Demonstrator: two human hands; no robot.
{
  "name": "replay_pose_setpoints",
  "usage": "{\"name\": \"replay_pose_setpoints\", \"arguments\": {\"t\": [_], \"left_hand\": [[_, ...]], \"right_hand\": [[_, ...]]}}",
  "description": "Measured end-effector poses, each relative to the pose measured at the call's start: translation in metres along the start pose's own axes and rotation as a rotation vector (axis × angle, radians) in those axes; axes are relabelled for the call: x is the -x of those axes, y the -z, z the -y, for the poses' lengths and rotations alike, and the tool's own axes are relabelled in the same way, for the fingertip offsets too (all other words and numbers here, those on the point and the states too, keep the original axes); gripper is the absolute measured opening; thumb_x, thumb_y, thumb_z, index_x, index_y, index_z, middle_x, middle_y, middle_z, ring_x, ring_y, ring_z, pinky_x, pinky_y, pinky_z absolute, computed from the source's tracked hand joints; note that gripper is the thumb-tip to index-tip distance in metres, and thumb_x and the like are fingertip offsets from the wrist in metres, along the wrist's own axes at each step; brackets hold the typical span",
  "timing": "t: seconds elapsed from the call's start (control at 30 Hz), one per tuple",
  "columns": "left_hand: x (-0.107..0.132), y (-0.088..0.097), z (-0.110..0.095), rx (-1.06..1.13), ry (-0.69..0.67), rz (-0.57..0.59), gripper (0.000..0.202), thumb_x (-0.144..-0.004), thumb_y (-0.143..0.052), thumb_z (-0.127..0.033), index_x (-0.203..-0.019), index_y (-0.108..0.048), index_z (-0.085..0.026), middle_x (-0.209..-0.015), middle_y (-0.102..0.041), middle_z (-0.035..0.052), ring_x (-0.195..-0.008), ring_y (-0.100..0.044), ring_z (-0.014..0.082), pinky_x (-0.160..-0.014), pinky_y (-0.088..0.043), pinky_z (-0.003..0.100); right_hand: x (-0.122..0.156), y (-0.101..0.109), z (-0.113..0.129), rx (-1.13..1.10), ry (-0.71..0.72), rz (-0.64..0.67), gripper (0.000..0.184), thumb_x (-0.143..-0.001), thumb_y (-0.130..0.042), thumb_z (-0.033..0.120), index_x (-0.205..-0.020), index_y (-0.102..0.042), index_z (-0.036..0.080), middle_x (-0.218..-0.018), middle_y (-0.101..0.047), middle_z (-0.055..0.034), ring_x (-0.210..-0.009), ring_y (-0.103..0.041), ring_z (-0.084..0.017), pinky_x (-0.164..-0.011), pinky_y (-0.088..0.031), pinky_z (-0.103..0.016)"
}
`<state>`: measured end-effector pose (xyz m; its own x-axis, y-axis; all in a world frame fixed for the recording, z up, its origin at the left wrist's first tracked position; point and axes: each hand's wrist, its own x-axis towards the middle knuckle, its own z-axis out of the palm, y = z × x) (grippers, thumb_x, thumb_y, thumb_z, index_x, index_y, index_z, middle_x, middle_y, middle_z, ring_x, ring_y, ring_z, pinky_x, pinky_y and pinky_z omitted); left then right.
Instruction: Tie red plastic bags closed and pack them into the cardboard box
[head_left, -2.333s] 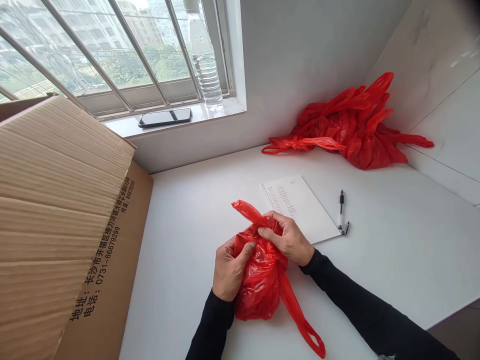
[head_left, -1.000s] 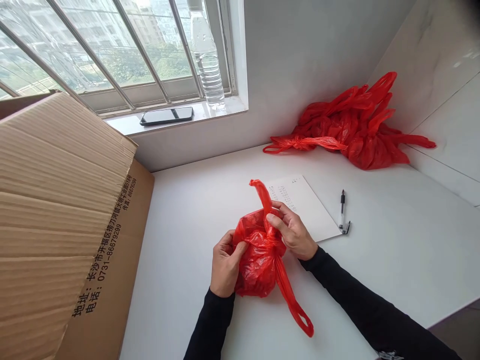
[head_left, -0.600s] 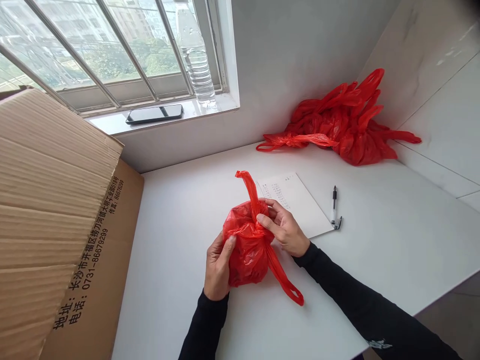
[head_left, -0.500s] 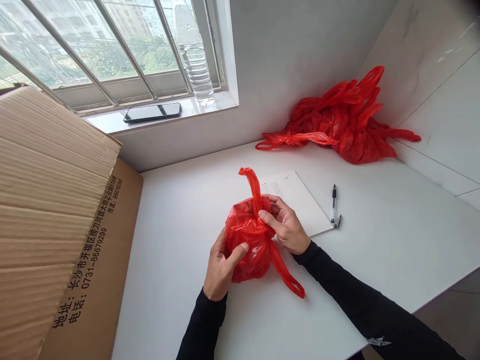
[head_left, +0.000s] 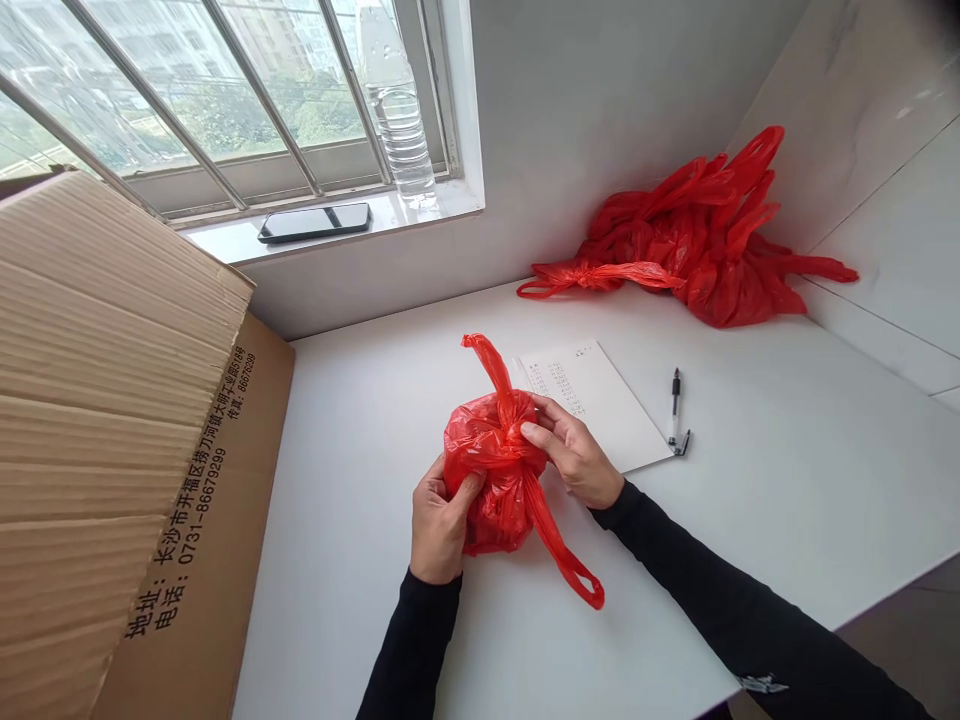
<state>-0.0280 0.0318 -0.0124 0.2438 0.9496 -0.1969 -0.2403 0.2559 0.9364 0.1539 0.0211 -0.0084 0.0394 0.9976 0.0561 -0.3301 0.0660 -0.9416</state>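
Observation:
A knotted red plastic bag [head_left: 499,510] is held between my two hands above the white table. Its contents are hidden. One tied handle points up and away, and the other, a loop, hangs toward the near right. My left hand [head_left: 441,520] grips the bag's left side, thumb pressed on the front and fingers behind it. On the right side, by the knot, my right hand [head_left: 574,450] pinches the bag with its thumb in front. Just behind my right hand lies a white paper pad [head_left: 607,405] with rows of handwriting.
A pen [head_left: 676,405] and its cap [head_left: 683,443] lie right of the pad. Several red bags [head_left: 690,240] are heaped in the back right corner. A large cardboard box [head_left: 202,470] stands at left. The windowsill holds a phone [head_left: 315,222] and a water bottle [head_left: 405,130].
My left thumb has moved up and inward on the bag, pressing into it. The bag has turned slightly, its upper handle leaning further left. The whole view has shifted a little.

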Motion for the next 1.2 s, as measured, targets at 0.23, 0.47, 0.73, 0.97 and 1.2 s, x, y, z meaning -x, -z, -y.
{"name": "replay_pose_setpoints", "arguments": {"t": [0.23, 0.47, 0.73, 0.97, 1.2], "left_hand": [[0.0, -0.001, 0.005, 0.062, 0.0, -0.047, 0.039, -0.077, -0.081, -0.039, -0.108, -0.071, -0.017, -0.097, -0.075, 0.008, -0.089, -0.07, 0.0248, -0.075, -0.055, 0.031], [0.002, -0.001, 0.003, 0.056, 0.004, -0.048, 0.035, -0.076, -0.08, -0.045, -0.098, -0.077, -0.017, -0.089, -0.075, 0.0064, -0.083, -0.069, 0.0246, -0.071, -0.054, 0.031], [0.003, -0.001, -0.001, 0.081, 0.02, -0.008, 0.028, -0.079, -0.075, -0.036, -0.099, -0.075, -0.017, -0.092, -0.074, 0.0067, -0.083, -0.068, 0.025, -0.068, -0.052, 0.03], [0.008, -0.004, -0.008, 0.071, 0.051, 0.081, 0.034, -0.083, -0.072, -0.042, -0.106, -0.071, -0.016, -0.1, -0.073, 0.0094, -0.091, -0.068, 0.0272, -0.078, -0.054, 0.034], [0.003, -0.005, -0.001, 0.153, 0.013, -0.079, 0.033, -0.08, -0.075, -0.04, -0.104, -0.069, -0.018, -0.1, -0.073, 0.0074, -0.091, -0.07, 0.0267, -0.08, -0.056, 0.036]], "right_hand": [[0.003, 0.001, 0.003, 0.004, -0.037, 0.008, 0.041, -0.095, -0.059, 0.041, -0.132, -0.055, 0.024, -0.119, -0.069, -0.006, -0.111, -0.064, -0.022, -0.103, -0.048, -0.04], [0.005, -0.003, 0.007, 0.06, -0.048, 0.113, 0.054, -0.09, -0.068, 0.039, -0.138, -0.048, 0.026, -0.122, -0.066, -0.0065, -0.111, -0.063, -0.023, -0.102, -0.049, -0.043], [0.005, -0.001, 0.002, 0.1, 0.005, -0.01, 0.051, -0.088, -0.069, 0.036, -0.135, -0.05, 0.027, -0.111, -0.069, -0.0048, -0.102, -0.065, -0.021, -0.095, -0.051, -0.039], [0.006, -0.003, 0.011, 0.105, 0.018, 0.083, 0.044, -0.091, -0.063, 0.035, -0.134, -0.055, 0.031, -0.111, -0.069, -0.003, -0.101, -0.064, -0.021, -0.094, -0.052, -0.039], [0.007, -0.002, 0.009, 0.1, -0.011, 0.095, 0.047, -0.096, -0.056, 0.039, -0.141, -0.048, 0.027, -0.117, -0.068, -0.0059, -0.107, -0.065, -0.022, -0.098, -0.051, -0.04]]}}
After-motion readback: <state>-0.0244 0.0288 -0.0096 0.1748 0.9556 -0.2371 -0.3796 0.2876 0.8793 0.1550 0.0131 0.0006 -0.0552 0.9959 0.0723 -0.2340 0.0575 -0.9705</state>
